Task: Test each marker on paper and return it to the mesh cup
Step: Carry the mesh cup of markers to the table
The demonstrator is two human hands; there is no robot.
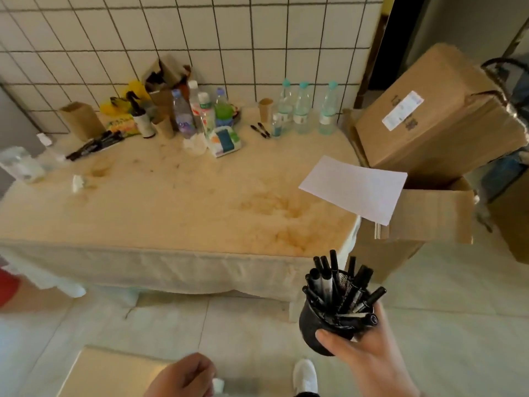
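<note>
My right hand (369, 356) holds a black mesh cup (320, 325) from below, in front of the table's near right corner. Several black markers (340, 285) stick out of the cup at different angles. A white sheet of paper (355, 189) lies at the table's right edge, partly overhanging a cardboard box. My left hand (183, 378) is low at the bottom of the view with curled fingers around something small and blurred that I cannot make out. More black markers lie on the table at the far left (94, 146) and two near the bottles (260, 129).
The table (171, 202) has a stained cream cloth. Bottles, paper cups, a tissue pack (224, 140) and bags crowd its back edge along the tiled wall. Cardboard boxes (429, 121) stand to the right. A white shoe (306, 376) shows on the floor.
</note>
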